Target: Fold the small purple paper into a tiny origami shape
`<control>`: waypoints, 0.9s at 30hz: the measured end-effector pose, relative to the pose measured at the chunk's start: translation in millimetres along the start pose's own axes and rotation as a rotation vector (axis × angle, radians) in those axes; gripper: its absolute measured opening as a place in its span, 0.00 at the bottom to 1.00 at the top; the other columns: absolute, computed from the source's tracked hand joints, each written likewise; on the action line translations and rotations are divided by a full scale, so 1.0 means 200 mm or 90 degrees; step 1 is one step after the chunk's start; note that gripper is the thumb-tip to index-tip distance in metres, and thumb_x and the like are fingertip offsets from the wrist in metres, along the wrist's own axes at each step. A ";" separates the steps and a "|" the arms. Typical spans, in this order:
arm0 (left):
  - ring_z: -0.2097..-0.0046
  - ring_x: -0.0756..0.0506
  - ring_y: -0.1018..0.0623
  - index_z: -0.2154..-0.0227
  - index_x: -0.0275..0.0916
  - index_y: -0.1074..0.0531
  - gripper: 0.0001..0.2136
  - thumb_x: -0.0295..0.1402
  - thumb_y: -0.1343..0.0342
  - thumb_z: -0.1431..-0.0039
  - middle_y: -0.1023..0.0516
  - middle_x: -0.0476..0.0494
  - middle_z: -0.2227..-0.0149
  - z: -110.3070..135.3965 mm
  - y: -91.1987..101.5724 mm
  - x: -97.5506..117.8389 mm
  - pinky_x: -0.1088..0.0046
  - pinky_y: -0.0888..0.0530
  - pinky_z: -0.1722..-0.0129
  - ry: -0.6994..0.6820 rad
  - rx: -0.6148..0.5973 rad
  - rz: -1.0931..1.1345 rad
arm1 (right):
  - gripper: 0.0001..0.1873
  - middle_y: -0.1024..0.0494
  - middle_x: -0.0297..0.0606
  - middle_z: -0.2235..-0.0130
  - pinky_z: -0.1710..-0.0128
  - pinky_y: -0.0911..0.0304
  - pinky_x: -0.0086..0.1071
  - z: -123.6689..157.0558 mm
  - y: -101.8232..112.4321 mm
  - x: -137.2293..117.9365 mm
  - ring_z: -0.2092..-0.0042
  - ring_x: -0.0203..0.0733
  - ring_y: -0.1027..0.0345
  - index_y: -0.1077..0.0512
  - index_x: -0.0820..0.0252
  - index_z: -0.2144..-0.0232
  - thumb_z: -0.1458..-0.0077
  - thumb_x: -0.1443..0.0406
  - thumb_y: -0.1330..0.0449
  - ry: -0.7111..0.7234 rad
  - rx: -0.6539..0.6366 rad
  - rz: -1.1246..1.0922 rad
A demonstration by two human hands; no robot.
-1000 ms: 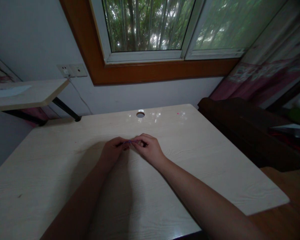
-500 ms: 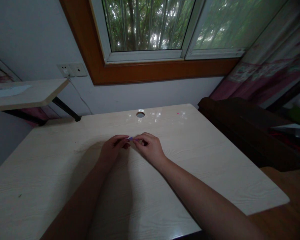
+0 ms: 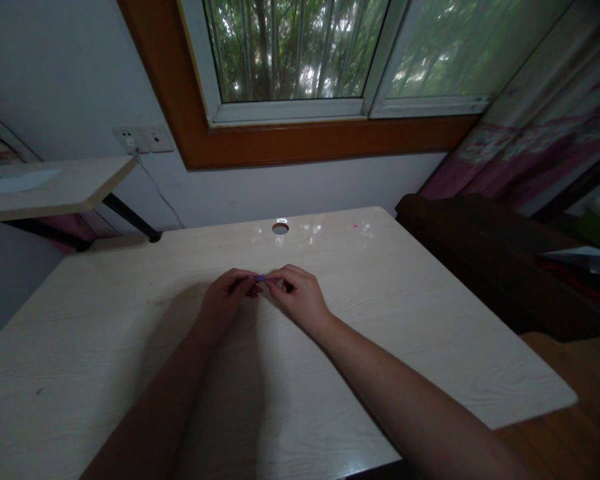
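A small purple-blue strip (image 3: 261, 278), too small to name more exactly, is stretched between my fingertips above the pale wood-grain table (image 3: 320, 387). My left hand (image 3: 229, 293) pinches its left end between thumb and forefinger. From the other side, my right hand (image 3: 300, 291) pinches the right end in the same way. Both hands are closed, with only a narrow gap between the fingertips. Most of the strip is hidden by the fingers.
Behind the hands, a round cable hole (image 3: 281, 229) is cut near the table's back edge. A tiny pink dot (image 3: 355, 226) lies to its right. A raised shelf (image 3: 90, 190) on black legs stands at the back left. Dark wooden furniture (image 3: 480, 260) is beyond the right edge.
The purple-blue strip looks slightly turned or twisted between the fingertips, its pale face less visible than before. Both hands stay in nearly the same place.
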State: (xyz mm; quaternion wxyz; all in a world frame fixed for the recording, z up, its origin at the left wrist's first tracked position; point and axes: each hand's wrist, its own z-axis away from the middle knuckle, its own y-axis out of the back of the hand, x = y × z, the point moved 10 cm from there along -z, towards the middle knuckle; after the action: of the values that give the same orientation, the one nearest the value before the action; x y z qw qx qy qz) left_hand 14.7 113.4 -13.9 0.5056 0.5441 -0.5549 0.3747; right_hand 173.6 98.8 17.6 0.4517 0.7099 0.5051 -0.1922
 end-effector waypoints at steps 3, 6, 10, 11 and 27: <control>0.67 0.47 0.19 0.61 0.39 0.23 0.10 0.39 0.41 0.40 0.19 0.45 0.66 0.00 0.00 0.00 0.69 0.21 0.63 -0.001 -0.003 -0.023 | 0.06 0.22 0.35 0.67 0.70 0.38 0.27 0.00 0.00 0.00 0.72 0.33 0.33 0.22 0.57 0.63 0.44 0.68 0.38 0.006 -0.002 0.015; 0.68 0.49 0.19 0.61 0.40 0.24 0.09 0.39 0.41 0.39 0.20 0.47 0.66 0.00 -0.01 0.01 0.72 0.21 0.64 -0.010 -0.003 -0.045 | 0.06 0.22 0.36 0.67 0.69 0.38 0.27 0.01 0.00 -0.01 0.71 0.34 0.32 0.22 0.57 0.63 0.43 0.68 0.38 0.013 -0.002 0.036; 0.69 0.50 0.20 0.60 0.40 0.25 0.09 0.38 0.40 0.40 0.23 0.47 0.63 0.01 -0.02 0.05 0.73 0.22 0.67 -0.029 0.000 -0.027 | 0.06 0.21 0.36 0.66 0.68 0.37 0.27 0.01 -0.01 -0.02 0.69 0.34 0.31 0.22 0.56 0.63 0.43 0.68 0.38 0.027 -0.009 0.057; 0.68 0.49 0.20 0.60 0.40 0.26 0.09 0.38 0.40 0.41 0.24 0.47 0.61 0.01 -0.03 0.06 0.73 0.21 0.67 -0.035 0.001 -0.015 | 0.06 0.21 0.36 0.66 0.68 0.37 0.27 0.01 -0.01 -0.03 0.69 0.34 0.30 0.22 0.56 0.63 0.43 0.68 0.38 0.029 -0.012 0.058; 0.65 0.50 0.22 0.61 0.39 0.24 0.07 0.35 0.40 0.40 0.27 0.43 0.58 0.01 -0.04 0.10 0.72 0.22 0.64 -0.121 -0.030 -0.049 | 0.06 0.21 0.36 0.66 0.66 0.37 0.28 0.01 -0.01 -0.06 0.67 0.35 0.29 0.22 0.56 0.63 0.42 0.68 0.39 0.063 -0.015 0.073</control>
State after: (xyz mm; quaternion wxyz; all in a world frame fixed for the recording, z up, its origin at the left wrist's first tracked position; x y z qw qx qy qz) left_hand 23.9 105.8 4.2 0.4775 0.5862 -0.5873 0.2888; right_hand 167.0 91.1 23.1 0.4447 0.7409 0.4877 -0.1243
